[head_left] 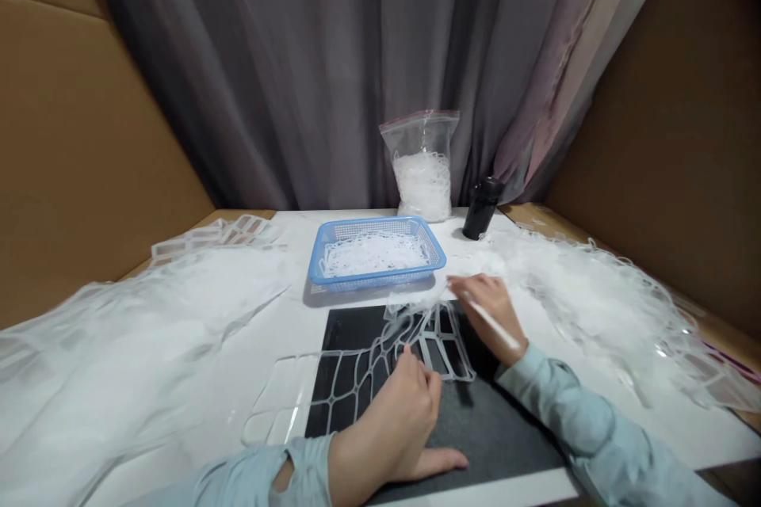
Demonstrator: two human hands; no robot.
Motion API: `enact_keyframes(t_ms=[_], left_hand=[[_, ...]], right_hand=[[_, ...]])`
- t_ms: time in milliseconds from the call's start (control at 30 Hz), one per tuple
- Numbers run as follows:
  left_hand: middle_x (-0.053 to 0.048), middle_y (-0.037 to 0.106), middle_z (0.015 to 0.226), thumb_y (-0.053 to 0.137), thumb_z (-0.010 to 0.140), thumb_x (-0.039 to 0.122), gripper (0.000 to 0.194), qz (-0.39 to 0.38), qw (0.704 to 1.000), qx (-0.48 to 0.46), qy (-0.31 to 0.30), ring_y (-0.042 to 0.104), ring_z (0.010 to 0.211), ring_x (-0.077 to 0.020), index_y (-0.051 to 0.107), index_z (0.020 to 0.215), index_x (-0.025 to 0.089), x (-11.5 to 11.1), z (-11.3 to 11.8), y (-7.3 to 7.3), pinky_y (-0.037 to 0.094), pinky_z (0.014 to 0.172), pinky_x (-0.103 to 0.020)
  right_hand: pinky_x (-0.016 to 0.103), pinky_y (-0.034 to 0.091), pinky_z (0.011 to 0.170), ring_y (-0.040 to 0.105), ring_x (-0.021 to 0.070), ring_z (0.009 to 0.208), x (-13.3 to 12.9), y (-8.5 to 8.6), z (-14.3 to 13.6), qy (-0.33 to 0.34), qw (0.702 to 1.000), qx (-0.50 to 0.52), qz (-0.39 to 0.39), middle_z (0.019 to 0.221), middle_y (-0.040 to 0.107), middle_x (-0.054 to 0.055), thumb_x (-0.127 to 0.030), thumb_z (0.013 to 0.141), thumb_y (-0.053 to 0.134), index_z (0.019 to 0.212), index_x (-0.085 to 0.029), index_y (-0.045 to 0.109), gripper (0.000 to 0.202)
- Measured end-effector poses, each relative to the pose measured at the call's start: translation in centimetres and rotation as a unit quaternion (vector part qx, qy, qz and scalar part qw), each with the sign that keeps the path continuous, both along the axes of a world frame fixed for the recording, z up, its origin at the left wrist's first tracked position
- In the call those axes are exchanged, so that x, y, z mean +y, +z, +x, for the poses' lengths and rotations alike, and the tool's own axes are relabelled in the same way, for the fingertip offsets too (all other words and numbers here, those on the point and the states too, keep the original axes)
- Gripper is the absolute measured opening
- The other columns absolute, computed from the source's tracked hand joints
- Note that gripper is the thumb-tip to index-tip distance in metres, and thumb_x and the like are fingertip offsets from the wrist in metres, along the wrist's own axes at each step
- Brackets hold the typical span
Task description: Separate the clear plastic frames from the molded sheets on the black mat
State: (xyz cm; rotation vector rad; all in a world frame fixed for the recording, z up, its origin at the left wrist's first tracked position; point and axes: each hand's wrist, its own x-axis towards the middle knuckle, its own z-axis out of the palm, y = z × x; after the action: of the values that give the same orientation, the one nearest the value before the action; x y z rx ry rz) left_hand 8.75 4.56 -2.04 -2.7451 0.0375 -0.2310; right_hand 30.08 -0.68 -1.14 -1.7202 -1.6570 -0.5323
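A translucent white lattice sheet (355, 390) lies partly over a dark mat (476, 432), its far part bunched and raised. My left hand (407, 412) is at the sheet's near side, fingers curled with the tips at its strands and the thumb stretched out over the mat. Beyond the mat's far right edge, my right hand (487, 309) is closed around a white pen-like tool (492, 322), with its fingertips near the sheet's bunched far end. The tool's tip is too blurred to make out.
A blue basket (376, 280) of small white pieces stands behind the mat. Farther back are a zip bag (423, 182) of white pieces and a black cylindrical container (480, 208). Translucent sheets pile up at left (136, 341) and right (612, 309). Cardboard walls flank both sides.
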Motion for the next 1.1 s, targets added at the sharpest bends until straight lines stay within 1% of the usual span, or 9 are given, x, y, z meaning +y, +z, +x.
enact_keyframes(t_ms=[133, 233, 300, 367, 467, 533, 633, 833, 1100], left_hand=[[-0.026, 0.068, 0.093, 0.031, 0.079, 0.088, 0.1, 0.011, 1.0, 0.012, 0.003, 0.064, 0.082, -0.0355, 0.07, 0.098, -0.002, 0.0, 0.0, 0.1, 0.04, 0.086, -0.048], [-0.026, 0.068, 0.096, 0.027, 0.08, 0.088, 0.102, 0.028, 0.999, 0.016, 0.0, 0.064, 0.083, -0.0357, 0.07, 0.101, -0.002, -0.1, 0.0, 0.1, 0.04, 0.086, -0.048], [-0.027, 0.068, 0.097, 0.026, 0.08, 0.088, 0.104, 0.041, 0.999, 0.013, -0.003, 0.065, 0.084, -0.0367, 0.07, 0.103, -0.003, -0.1, 0.1, -0.1, 0.04, 0.086, -0.048], [-0.027, 0.068, 0.097, 0.025, 0.079, 0.089, 0.106, 0.046, 0.999, 0.006, -0.003, 0.065, 0.085, -0.0378, 0.07, 0.104, -0.003, -0.1, 0.1, -0.2, 0.04, 0.086, -0.048], [-0.027, 0.068, 0.096, 0.026, 0.079, 0.089, 0.105, 0.042, 0.999, -0.005, -0.002, 0.065, 0.085, -0.038, 0.071, 0.103, -0.003, 0.0, 0.1, -0.4, 0.04, 0.086, -0.048], [-0.027, 0.069, 0.095, 0.027, 0.078, 0.089, 0.105, 0.038, 0.999, -0.012, -0.004, 0.066, 0.084, -0.0373, 0.071, 0.102, -0.003, 0.0, 0.1, -0.5, 0.041, 0.086, -0.047], [-0.027, 0.069, 0.094, 0.029, 0.077, 0.09, 0.105, 0.038, 0.999, -0.018, -0.006, 0.066, 0.083, -0.0374, 0.072, 0.101, -0.003, 0.0, 0.2, -0.5, 0.041, 0.084, -0.047], [-0.026, 0.069, 0.093, 0.029, 0.076, 0.091, 0.105, 0.042, 0.999, -0.029, -0.009, 0.065, 0.082, -0.036, 0.072, 0.1, -0.002, 0.0, 0.2, -0.4, 0.042, 0.084, -0.046], [-0.024, 0.069, 0.093, 0.031, 0.076, 0.09, 0.103, 0.038, 0.999, -0.034, -0.013, 0.065, 0.084, -0.0362, 0.072, 0.101, -0.001, 0.0, 0.1, -0.4, 0.041, 0.085, -0.047]], right_hand=[[0.039, 0.035, 0.078, 0.06, 0.0256, 0.086, -0.9, 1.1, 3.1, -0.094, 0.991, 0.053, 0.074, 0.101, 0.074, 0.011, -0.03, 0.1, 0.05, 0.099, -0.016, 0.065, 0.02], [0.04, 0.04, 0.081, 0.063, 0.0258, 0.086, -1.2, 1.4, 3.1, -0.1, 0.986, 0.106, 0.086, 0.098, 0.073, 0.012, -0.034, 0.099, 0.052, 0.099, -0.016, 0.065, 0.022], [0.037, 0.046, 0.079, 0.066, 0.0233, 0.086, -1.1, 1.4, 2.0, -0.054, 0.986, 0.147, 0.049, 0.097, 0.073, 0.01, -0.036, 0.099, 0.053, 0.098, -0.017, 0.065, 0.022], [0.029, 0.051, 0.071, 0.068, 0.0189, 0.079, -1.0, 1.2, 0.6, 0.023, 0.983, 0.183, -0.026, 0.09, 0.074, 0.005, -0.036, 0.098, 0.054, 0.092, -0.019, 0.066, 0.021], [0.022, 0.053, 0.061, 0.068, 0.0143, 0.069, -0.7, 0.5, -1.3, 0.125, 0.958, 0.221, -0.136, 0.077, 0.072, 0.0, -0.036, 0.096, 0.057, 0.083, -0.02, 0.066, 0.023], [0.021, 0.054, 0.063, 0.069, 0.0139, 0.07, -0.5, 0.0, -1.9, 0.155, 0.943, 0.238, -0.173, 0.077, 0.072, 0.0, -0.036, 0.096, 0.058, 0.083, -0.019, 0.066, 0.023], [0.024, 0.056, 0.071, 0.069, 0.0154, 0.079, -0.4, -0.7, -2.0, 0.167, 0.934, 0.251, -0.191, 0.084, 0.073, 0.003, -0.035, 0.095, 0.059, 0.086, -0.018, 0.067, 0.021], [0.026, 0.055, 0.073, 0.068, 0.0156, 0.081, -0.4, -0.9, -1.8, 0.168, 0.94, 0.223, -0.193, 0.087, 0.072, 0.004, -0.033, 0.097, 0.057, 0.089, -0.019, 0.066, 0.019], [0.036, 0.053, 0.079, 0.062, 0.021, 0.084, -0.4, -1.6, -2.9, 0.171, 0.969, 0.067, -0.163, 0.088, 0.071, 0.009, -0.028, 0.1, 0.049, 0.088, -0.019, 0.066, 0.022]])
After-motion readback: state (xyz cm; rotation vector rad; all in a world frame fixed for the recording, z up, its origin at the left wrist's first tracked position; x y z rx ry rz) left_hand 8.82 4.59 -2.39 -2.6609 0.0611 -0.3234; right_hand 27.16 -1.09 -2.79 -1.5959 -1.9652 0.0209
